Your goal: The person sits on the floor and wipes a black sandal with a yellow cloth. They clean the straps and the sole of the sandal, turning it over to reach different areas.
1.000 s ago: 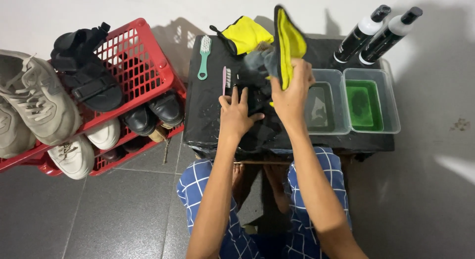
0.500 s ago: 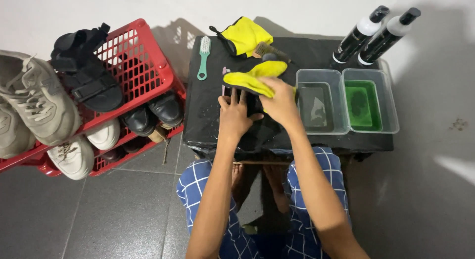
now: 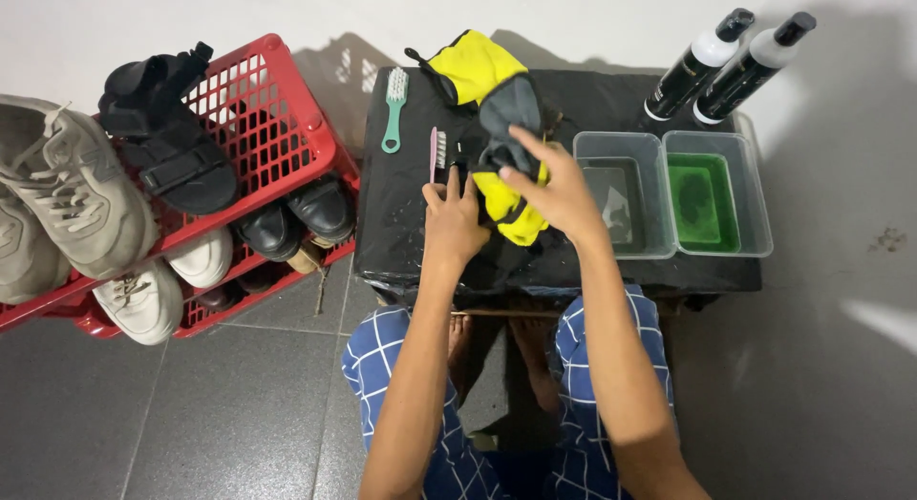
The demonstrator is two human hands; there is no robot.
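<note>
head view:
left hand (image 3: 455, 223): flat on the table (image 3: 592, 104), fingers together and spread over the near end of the shoe (image 3: 506, 156), pressing it, not gripping.
right hand (image 3: 559, 190): over the shoe's right side, fingers apart; whether it grips the shoe i cannot tell.
shoe: yellow, grey and black, lying mid-table, between the two hands.
second shoe (image 3: 473, 65): yellow, at the table's far edge, just behind the first.
pink brush (image 3: 437, 151): left of the shoe, just beside the left fingertips.
green brush (image 3: 393, 106): near the table's far left corner.
clear tub (image 3: 621, 194): right of the shoe, touching the green tub (image 3: 716, 190) at the right edge.
bottles (image 3: 726, 65): two, black and white, at the far right corner.
red basket (image 3: 267, 108): on the floor left of the table, with shoes in it.
</note>
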